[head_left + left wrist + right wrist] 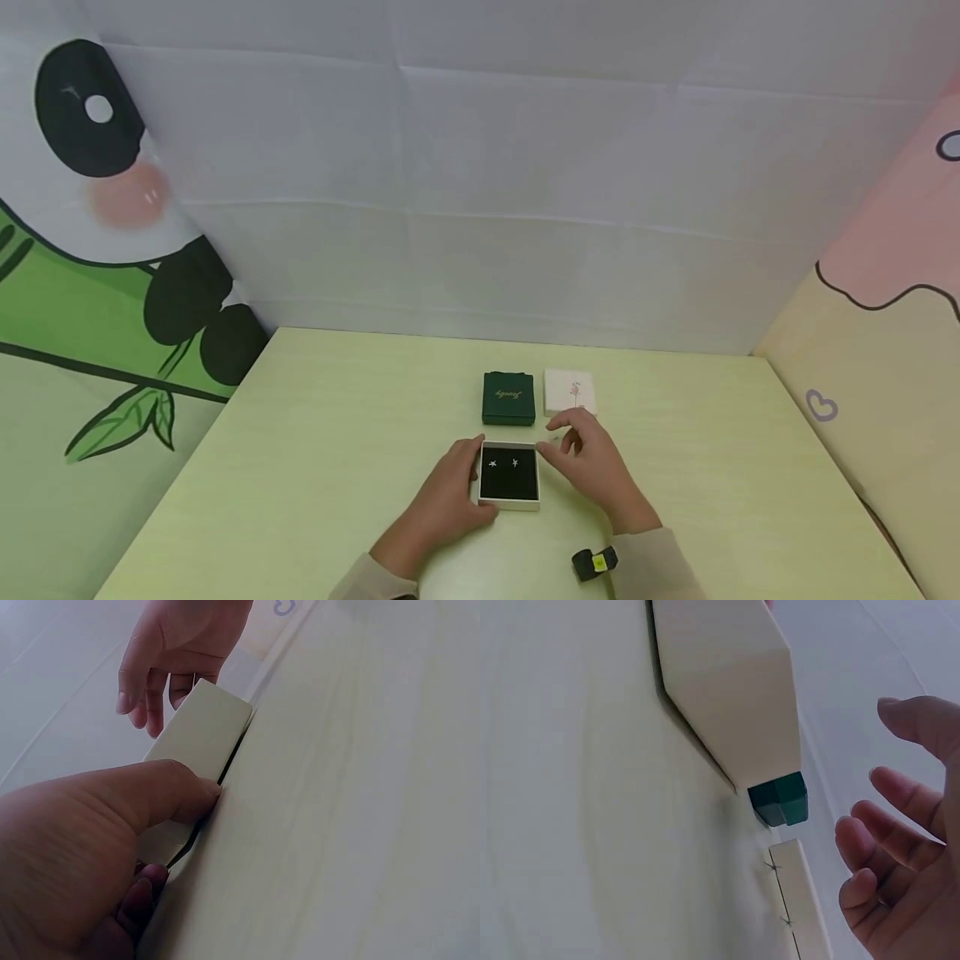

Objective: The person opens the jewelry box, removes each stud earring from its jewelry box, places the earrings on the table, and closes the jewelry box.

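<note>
A small white jewelry box [510, 505] lies open on the table, its black pad [510, 483] facing up. Two small silvery star-like studs, perhaps earrings [492, 464], sit on that pad. My left hand [452, 487] grips the box from the left side, with the thumb along its near wall [199, 727]. By the far right corner of the box hovers my right hand [588, 462], its fingers loosely bent and apart. In the right wrist view the right hand [911, 847] has nothing between its thumb and fingers.
Behind the box stands a dark green jewelry case [508, 400] with gold lettering. Beside it lies a white lid [568, 390] with a pink flower drawing, partly overlapped by the right hand. A black strap with a yellow patch [595, 563] is at the right wrist. A white wall [480, 183] rises behind the table.
</note>
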Available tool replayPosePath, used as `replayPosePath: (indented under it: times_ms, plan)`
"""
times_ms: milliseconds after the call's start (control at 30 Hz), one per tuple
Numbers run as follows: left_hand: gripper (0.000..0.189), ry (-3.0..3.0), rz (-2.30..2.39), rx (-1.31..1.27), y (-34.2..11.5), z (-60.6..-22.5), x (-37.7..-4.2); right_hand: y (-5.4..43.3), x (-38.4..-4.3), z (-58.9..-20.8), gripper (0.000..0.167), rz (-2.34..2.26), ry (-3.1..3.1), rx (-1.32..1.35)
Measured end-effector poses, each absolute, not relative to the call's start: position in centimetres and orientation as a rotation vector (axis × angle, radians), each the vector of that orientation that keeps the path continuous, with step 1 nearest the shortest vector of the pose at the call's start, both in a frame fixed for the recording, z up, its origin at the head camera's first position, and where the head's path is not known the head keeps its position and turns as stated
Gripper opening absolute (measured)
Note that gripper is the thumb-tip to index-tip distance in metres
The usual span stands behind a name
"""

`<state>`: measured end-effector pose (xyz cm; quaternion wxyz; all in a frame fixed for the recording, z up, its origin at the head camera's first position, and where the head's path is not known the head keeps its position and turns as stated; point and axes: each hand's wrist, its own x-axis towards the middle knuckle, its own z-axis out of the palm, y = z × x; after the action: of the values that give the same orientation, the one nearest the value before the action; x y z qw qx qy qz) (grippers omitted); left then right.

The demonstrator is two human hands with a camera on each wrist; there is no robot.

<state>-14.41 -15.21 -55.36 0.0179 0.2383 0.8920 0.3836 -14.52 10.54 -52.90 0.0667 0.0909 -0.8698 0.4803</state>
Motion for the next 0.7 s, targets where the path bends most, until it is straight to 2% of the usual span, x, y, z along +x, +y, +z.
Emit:
replayPosePath:
  times_ms: [367,700]
  plan:
    - [0.094,2.775,1.193,0.750,-15.2,-55.9,-14.7,7.6,-13.8,-54.2,0.030,1.547,-2.543,0.317]
    - [0.094,2.775,1.210,0.763,-15.3,-55.7,-14.6,6.9,-13.8,-55.8,0.028,1.690,-2.469,0.267]
